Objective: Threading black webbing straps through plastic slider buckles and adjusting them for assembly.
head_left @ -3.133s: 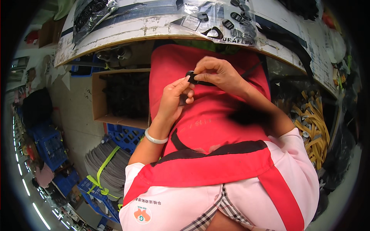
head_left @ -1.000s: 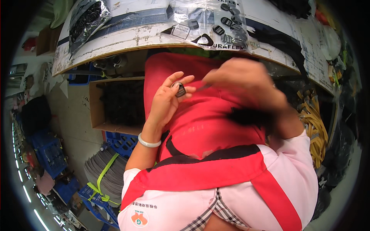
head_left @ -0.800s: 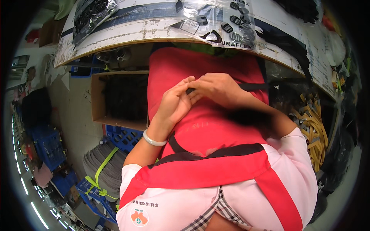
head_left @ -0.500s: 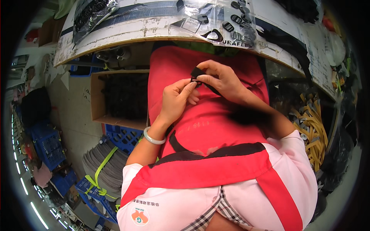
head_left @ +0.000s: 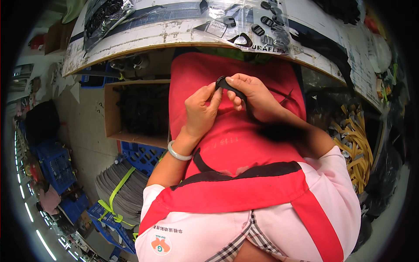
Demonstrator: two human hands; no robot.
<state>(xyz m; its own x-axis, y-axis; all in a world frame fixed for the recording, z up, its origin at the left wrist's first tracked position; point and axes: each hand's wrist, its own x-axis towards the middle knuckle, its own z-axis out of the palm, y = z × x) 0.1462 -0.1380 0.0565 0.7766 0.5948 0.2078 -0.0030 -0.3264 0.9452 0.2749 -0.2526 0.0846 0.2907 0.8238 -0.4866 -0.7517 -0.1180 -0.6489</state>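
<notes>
Over the red apron [head_left: 235,120] on my lap, both hands work close together on a black webbing strap [head_left: 236,90]. My left hand [head_left: 200,109] pinches a small dark piece, apparently a plastic buckle [head_left: 220,81], at the strap's end. Fingertips hide most of that piece. The thumb and forefinger of my right hand [head_left: 258,95] grip the strap just beside it, while the other fingers curl beneath. From there the strap bends down past my right palm, and a blurred dark length hangs near my right forearm. A pale bangle circles my left wrist.
Ahead stands a worn white table [head_left: 174,38]. A clear bag of black buckles [head_left: 258,29] lies on it, with another dark-filled bag [head_left: 107,19] further left. A cardboard box [head_left: 112,129] of black pieces, bundled grey strips [head_left: 115,185] and blue crates are left; yellow straps [head_left: 355,146] hang right.
My right hand has turned and shifted, drawing the strap over the small piece, which is now more covered. My left hand stays pinched at nearly the same place.
</notes>
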